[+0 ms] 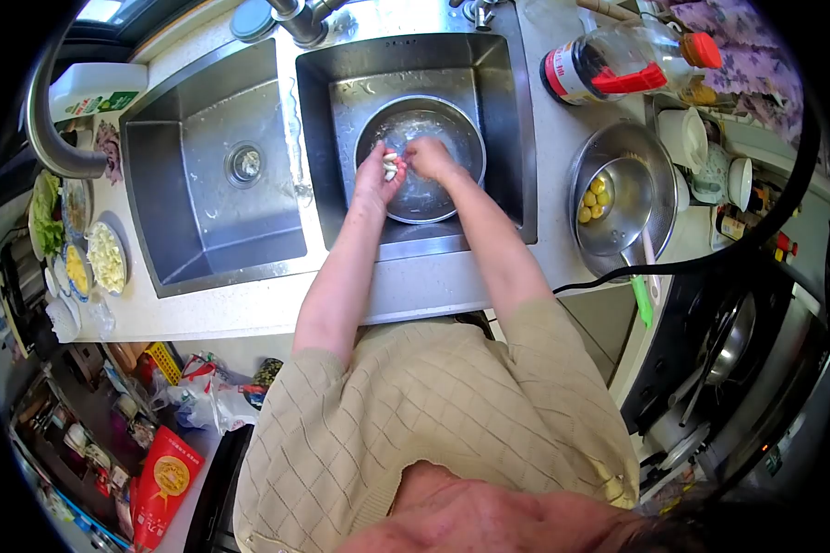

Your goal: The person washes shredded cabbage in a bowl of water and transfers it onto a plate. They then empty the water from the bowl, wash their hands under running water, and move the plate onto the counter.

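My left hand (374, 177) is cupped over a round metal bowl (438, 197) in the right-hand sink basin (504, 147). Several small white pieces that look like garlic cloves (390, 166) rest in its palm and fingers. Close beside it, also above the bowl, my right hand (429, 158) has its fingers curled down and inward. Whatever those fingers may pinch is hidden or too small to make out. Shallow water appears to lie in the bowl.
A steel sink basin (207, 198) adjoins on the left. Plates of chopped food (106, 258) stand farther left. To the right are a colander (659, 170) with a strainer (622, 230) holding yellow pieces, and a large bottle (609, 66). A faucet (300, 20) stands behind.
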`<state>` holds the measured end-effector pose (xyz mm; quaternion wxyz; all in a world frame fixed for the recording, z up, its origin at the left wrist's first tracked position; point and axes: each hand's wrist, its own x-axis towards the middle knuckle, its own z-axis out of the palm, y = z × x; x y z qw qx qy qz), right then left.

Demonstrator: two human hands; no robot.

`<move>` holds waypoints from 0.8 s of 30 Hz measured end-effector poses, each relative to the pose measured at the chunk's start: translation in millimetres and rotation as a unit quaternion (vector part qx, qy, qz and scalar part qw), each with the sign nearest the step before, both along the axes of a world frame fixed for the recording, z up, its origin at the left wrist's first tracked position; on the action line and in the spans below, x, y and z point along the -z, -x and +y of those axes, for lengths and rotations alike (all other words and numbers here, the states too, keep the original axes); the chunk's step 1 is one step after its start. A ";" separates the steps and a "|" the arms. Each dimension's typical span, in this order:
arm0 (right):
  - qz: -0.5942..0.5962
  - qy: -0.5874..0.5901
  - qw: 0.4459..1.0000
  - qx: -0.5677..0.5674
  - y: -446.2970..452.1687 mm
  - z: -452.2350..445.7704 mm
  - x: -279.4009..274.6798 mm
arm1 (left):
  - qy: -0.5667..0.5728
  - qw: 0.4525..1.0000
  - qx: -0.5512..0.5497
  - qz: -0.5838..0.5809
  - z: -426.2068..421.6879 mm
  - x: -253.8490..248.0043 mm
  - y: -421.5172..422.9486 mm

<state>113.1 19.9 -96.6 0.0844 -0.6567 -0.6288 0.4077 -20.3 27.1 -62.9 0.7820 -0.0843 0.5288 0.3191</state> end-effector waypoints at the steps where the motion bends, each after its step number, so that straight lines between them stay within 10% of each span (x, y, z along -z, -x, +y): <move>1: 0.045 0.063 0.995 0.060 -3.4 1.6 -18.4 | -0.008 1.000 0.000 -0.020 -0.3 -3.1 0.6; 3: 0.133 0.185 0.957 0.177 -8.4 0.4 -49.5 | -0.025 0.998 -0.001 -0.061 -1.1 -7.7 2.8; 7: -0.013 -0.171 0.981 0.092 -10.2 -22.0 -69.4 | -0.062 0.994 0.053 -0.076 -6.6 -23.6 5.1; 24: 0.447 -0.128 0.839 0.284 12.1 -49.4 -90.1 | -0.246 0.954 0.165 0.042 -24.1 -75.0 2.3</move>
